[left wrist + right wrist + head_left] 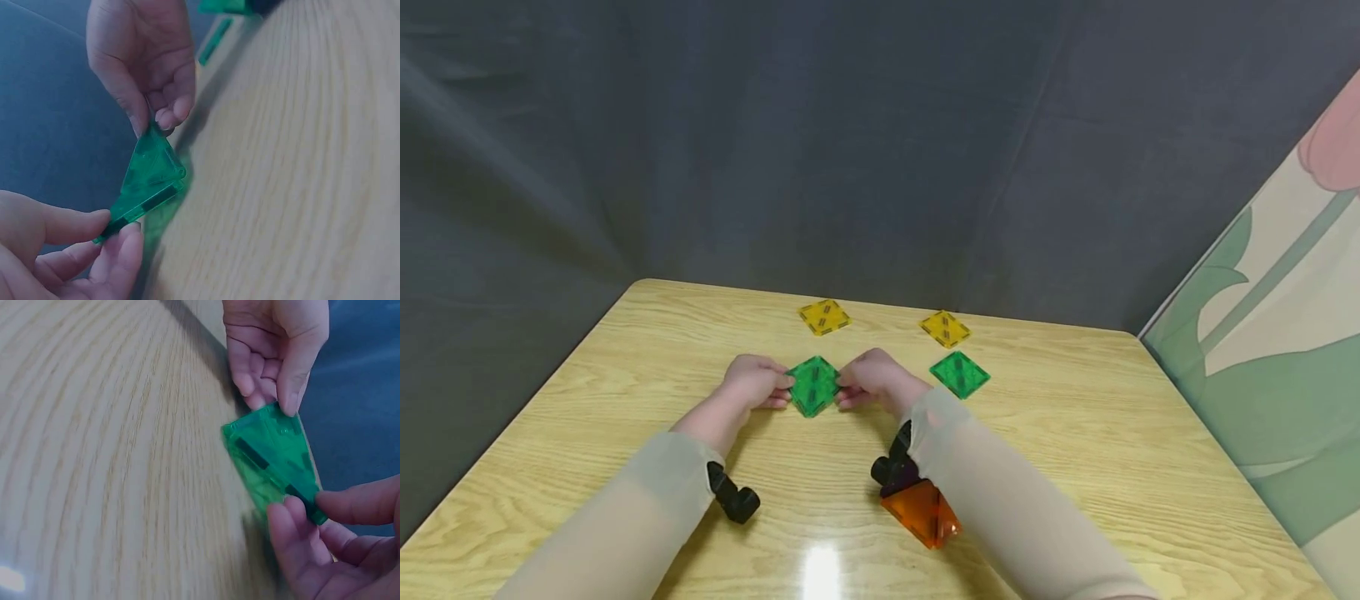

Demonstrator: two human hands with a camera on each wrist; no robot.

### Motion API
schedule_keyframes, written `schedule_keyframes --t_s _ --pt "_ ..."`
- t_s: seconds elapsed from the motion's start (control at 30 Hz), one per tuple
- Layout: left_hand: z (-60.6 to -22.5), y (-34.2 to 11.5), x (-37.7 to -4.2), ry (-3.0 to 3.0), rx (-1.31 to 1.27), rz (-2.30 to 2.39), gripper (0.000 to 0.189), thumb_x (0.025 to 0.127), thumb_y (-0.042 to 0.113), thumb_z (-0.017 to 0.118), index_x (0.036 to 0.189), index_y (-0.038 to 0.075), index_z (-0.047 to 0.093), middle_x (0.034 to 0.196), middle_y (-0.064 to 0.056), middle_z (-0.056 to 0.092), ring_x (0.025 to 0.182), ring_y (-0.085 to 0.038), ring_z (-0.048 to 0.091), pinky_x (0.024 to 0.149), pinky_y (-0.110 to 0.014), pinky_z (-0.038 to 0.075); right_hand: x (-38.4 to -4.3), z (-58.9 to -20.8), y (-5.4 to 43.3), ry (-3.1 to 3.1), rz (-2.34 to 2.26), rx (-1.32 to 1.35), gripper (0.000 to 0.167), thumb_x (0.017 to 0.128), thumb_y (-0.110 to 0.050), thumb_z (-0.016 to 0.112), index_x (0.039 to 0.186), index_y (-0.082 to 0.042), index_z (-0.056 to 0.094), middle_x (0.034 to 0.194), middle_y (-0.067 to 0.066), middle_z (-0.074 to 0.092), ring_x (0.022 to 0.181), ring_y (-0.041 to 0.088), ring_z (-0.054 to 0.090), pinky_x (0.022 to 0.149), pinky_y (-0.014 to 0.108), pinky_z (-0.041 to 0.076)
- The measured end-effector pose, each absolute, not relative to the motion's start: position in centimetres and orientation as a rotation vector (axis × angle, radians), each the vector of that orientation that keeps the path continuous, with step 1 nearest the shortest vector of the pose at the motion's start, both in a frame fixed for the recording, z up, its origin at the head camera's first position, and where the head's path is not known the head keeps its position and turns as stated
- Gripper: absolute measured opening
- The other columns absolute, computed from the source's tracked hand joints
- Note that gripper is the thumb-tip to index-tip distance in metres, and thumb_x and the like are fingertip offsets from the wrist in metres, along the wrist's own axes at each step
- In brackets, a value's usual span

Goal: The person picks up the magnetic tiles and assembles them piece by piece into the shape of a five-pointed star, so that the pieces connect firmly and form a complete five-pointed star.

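Observation:
Between my hands is a green translucent magnetic tile piece (812, 386), a diamond from above with a dark seam down its middle. My left hand (752, 381) pinches its left corner between thumb and fingers. At the opposite corner, my right hand (874, 377) pinches it the same way. In the left wrist view the green piece (150, 172) shows two triangular faces meeting at an angle, with one corner low over the table. The right wrist view shows the piece (269, 456) tilted, dark magnet strips along its edge.
A flat green diamond (960, 374) lies right of my right hand. Two yellow diamonds, one left (825, 317) and one right (946, 329), lie near the table's back edge. Orange tiles (917, 510) stand beside my right forearm, partly hidden. A dark curtain (850, 150) hangs behind the table.

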State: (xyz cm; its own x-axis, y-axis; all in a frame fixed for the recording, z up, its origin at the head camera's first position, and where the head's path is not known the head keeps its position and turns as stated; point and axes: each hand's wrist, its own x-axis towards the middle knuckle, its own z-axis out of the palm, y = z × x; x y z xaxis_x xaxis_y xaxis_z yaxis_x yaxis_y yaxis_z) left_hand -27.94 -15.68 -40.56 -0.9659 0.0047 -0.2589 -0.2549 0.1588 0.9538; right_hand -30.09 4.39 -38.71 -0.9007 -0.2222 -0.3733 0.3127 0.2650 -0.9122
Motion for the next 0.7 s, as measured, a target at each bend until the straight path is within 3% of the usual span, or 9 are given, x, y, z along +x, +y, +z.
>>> schedule_keyframes --t_s 0.17,0.33,0.7 --pt "-39.8 -15.5 -25.9 2.158 -0.168 1.945 0.03 0.097 0.004 0.061 0.122 -0.011 0.059 0.085 -0.011 0.067 0.072 -0.016 0.067 0.066 -0.028 0.059 -28.9 -37.2 6.8 2.123 -1.666 -0.008 0.021 0.097 0.001 0.058 0.116 0.009 0.065 0.08 0.012 0.065 0.063 0.016 0.062 0.064 0.028 0.058" --pt "-39.0 -14.8 -23.2 2.073 0.004 1.906 0.028 0.094 0.008 0.066 0.117 -0.008 0.063 0.092 -0.013 0.069 0.08 -0.019 0.068 0.07 -0.032 0.059 -27.3 -35.3 9.9 2.121 -1.615 -0.139 0.02 0.099 -0.002 0.057 0.116 0.007 0.064 0.085 0.013 0.064 0.067 0.018 0.062 0.071 0.032 0.058" --pt "-40.8 -11.4 -19.3 1.949 0.252 1.852 0.013 0.088 0.005 0.071 0.098 -0.004 0.067 0.081 -0.008 0.068 0.067 -0.015 0.066 0.057 -0.028 0.057 -25.7 -34.8 12.8 2.077 -1.504 -0.213 0.015 0.099 -0.004 0.058 0.107 0.005 0.068 0.077 0.007 0.06 0.06 0.013 0.058 0.053 0.021 0.05"
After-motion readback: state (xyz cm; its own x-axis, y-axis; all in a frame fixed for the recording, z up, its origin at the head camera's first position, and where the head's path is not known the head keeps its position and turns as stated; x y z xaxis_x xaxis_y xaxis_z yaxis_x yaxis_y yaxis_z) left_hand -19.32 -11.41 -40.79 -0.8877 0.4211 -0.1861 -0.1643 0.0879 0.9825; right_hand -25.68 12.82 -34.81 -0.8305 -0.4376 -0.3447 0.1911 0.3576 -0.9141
